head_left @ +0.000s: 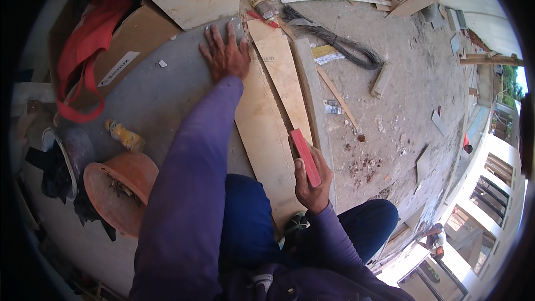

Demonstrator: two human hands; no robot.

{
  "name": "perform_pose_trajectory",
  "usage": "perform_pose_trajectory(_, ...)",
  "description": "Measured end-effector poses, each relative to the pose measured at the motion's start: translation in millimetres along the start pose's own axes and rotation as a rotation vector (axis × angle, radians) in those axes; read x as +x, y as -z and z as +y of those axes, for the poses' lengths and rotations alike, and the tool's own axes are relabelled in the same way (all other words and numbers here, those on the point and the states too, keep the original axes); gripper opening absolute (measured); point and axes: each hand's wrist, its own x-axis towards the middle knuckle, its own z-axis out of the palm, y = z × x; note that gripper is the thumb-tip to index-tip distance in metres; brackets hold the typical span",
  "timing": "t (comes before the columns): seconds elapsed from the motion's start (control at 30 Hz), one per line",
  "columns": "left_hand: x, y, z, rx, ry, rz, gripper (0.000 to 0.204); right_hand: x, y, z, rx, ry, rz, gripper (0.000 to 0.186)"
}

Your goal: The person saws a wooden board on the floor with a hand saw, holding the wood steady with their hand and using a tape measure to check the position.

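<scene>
My left hand (225, 54) lies flat with spread fingers on the grey floor, at the far end of a long pale wooden board (262, 128). My right hand (312, 181) grips a flat red bar-shaped tool (305, 157) and holds it over the near part of a second, narrower pale board (284, 78) that lies on top of the first. A grey strip (309, 92) runs along the boards' right side. Both arms wear purple sleeves. My knees in blue trousers are below the boards.
An orange hard hat (120, 189) and a small yellow bottle (125, 136) lie at the left. A red bag (83, 50) sits on cardboard (139, 33). A black wire bundle (340, 44), wood offcuts (382, 81) and rubble cover the concrete at right.
</scene>
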Motion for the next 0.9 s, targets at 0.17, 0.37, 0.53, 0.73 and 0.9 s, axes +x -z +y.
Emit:
perform_pose_trajectory(0.17,1.1,-1.0,11.4,0.0,-0.012,0.013,0.069,76.2,-35.2,8.2,0.091,-0.024,0.043,0.036)
perform_pose_trajectory(0.37,-0.4,3.2,5.0,0.04,0.0,-0.014,0.07,3.3,-11.0,-3.1,0.063,-0.039,0.029,0.035)
perform_pose_trajectory(0.53,-1.2,0.8,0.5,0.077,-0.001,0.021,0.071,18.1,-15.6,-10.0,0.131,-0.082,0.045,0.03)
perform_pose_trajectory(0.73,2.6,3.2,12.5,0.028,-0.013,-0.016,0.071,78.1,-52.7,11.7,0.165,0.005,0.101,0.034)
perform_pose_trajectory(0.9,-2.9,3.7,4.0,0.043,-0.01,0.006,0.07,-24.7,15.5,-15.3,0.103,-0.223,-0.056,0.043)
